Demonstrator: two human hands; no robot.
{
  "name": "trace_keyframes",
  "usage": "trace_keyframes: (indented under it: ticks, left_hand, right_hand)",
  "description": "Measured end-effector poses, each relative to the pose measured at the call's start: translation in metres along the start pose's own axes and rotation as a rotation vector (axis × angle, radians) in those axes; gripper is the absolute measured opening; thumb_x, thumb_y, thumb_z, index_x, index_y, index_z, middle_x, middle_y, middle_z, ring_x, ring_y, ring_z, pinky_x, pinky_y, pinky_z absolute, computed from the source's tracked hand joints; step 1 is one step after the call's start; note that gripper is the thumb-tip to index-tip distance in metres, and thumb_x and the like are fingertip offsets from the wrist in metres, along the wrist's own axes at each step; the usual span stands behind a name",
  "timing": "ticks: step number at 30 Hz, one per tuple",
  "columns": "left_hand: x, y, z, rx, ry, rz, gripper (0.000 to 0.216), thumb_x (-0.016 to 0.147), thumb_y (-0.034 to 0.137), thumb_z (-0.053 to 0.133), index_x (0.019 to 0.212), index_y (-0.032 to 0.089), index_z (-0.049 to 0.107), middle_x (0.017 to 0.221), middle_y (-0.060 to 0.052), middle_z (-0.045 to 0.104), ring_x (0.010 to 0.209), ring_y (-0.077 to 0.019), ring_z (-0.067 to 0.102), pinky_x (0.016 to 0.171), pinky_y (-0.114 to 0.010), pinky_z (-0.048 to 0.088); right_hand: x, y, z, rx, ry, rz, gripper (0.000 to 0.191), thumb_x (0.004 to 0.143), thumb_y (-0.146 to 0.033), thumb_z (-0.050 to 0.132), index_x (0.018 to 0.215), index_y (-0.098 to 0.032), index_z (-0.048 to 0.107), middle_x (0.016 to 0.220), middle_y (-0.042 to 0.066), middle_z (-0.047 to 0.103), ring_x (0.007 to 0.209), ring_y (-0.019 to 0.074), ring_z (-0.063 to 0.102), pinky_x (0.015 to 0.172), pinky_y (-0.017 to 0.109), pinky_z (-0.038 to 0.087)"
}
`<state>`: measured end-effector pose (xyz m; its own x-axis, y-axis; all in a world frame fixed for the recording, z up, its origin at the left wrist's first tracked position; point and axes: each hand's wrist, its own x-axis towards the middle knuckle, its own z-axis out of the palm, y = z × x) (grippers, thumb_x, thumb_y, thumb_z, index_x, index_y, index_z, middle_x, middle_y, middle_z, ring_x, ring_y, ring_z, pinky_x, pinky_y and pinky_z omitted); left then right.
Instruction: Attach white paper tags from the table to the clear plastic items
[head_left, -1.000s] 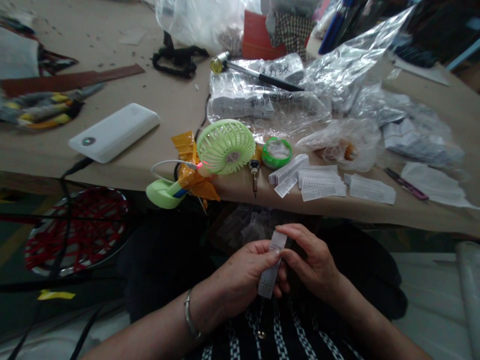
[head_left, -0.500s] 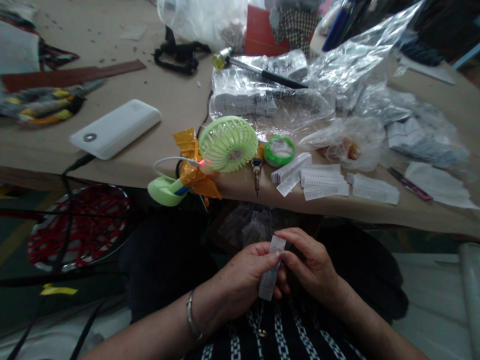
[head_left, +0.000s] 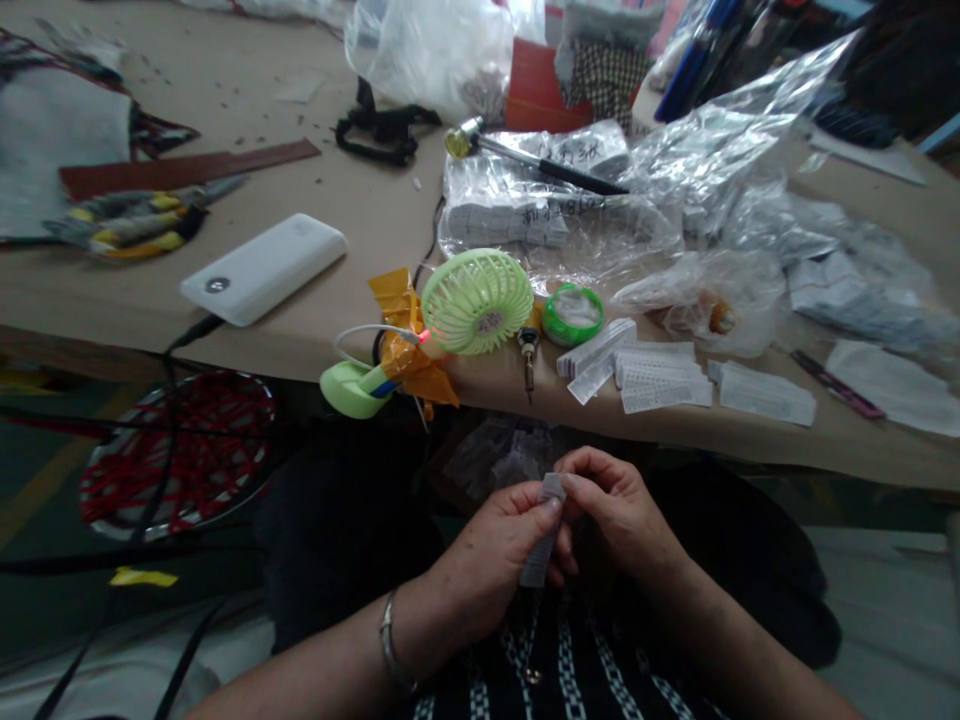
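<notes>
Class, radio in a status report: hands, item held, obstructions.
Left hand, right hand: both pinching the label strip. Strip upright, below the table edge. Nothing blocking.

Soft, diffuse light falls on the tabletop (head_left: pixel 360 230); glare streaks the plastic bags (head_left: pixel 720 130) toward 1 o'clock. Below the edge, toward 6 o'clock, the scene is dim. Wide-angle distortion bends the margins; slight blur softens the hands.

Handwriting on the plastic bags (head_left: pixel 577 152) and print on the label strip (head_left: pixel 538 555) are too blurred to read.
</notes>
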<state>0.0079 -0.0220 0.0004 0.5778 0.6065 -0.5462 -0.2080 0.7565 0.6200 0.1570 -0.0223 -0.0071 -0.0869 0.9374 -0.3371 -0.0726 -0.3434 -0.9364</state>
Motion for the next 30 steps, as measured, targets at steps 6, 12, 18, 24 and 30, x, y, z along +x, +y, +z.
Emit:
trace_keyframes:
  ticks: [6,12,18,24,30]
  left_hand:
    - [0.003,0.012,-0.008,0.221,0.112,0.139,0.024,0.079,0.035,0.056,0.067,0.014,0.059,0.063,-0.002,0.057,0.058,-0.0122,0.05,0.058,-0.024,0.039]
    - [0.007,0.032,-0.022,0.603,0.313,0.455,0.015,0.08,0.025,0.056,0.075,0.017,0.067,0.068,0.0,0.061,0.065,-0.0133,0.051,0.06,-0.022,0.038]
    - [0.015,0.05,-0.031,0.854,0.379,0.614,0.017,0.085,0.025,0.051,0.077,0.019,0.065,0.07,0.0,0.064,0.064,-0.0128,0.056,0.062,-0.021,0.039]
    - [0.022,0.061,-0.034,1.012,0.402,0.721,0.023,0.087,0.026,0.048,0.072,0.018,0.063,0.063,0.001,0.06,0.056,-0.0101,0.054,0.055,-0.02,0.036]
    - [0.028,0.068,-0.035,1.136,0.432,0.806,0.024,0.088,0.024,0.048,0.069,0.017,0.061,0.06,0.002,0.059,0.054,-0.0083,0.052,0.054,-0.018,0.035]
  right_hand:
    - [0.014,-0.001,0.012,0.03,0.025,-0.034,0.02,0.074,-0.035,0.065,0.069,-0.017,0.058,0.055,-0.004,0.053,0.048,0.008,0.047,0.046,0.02,0.041]
    - [0.035,0.0,0.027,0.092,0.092,-0.122,0.02,0.072,-0.034,0.067,0.068,-0.016,0.059,0.06,-0.004,0.054,0.054,0.0076,0.047,0.054,0.02,0.041]
    - [0.047,0.007,0.04,0.147,0.149,-0.204,0.021,0.078,-0.035,0.063,0.07,-0.016,0.058,0.06,-0.004,0.053,0.058,0.0083,0.047,0.059,0.021,0.039]
    - [0.055,0.011,0.049,0.273,0.182,-0.226,0.018,0.081,-0.033,0.061,0.074,-0.017,0.058,0.059,-0.005,0.055,0.056,0.0083,0.049,0.058,0.021,0.039]
    - [0.064,0.009,0.05,0.388,0.214,-0.254,0.013,0.078,-0.03,0.065,0.078,-0.018,0.06,0.058,-0.006,0.056,0.054,0.0075,0.052,0.056,0.02,0.041]
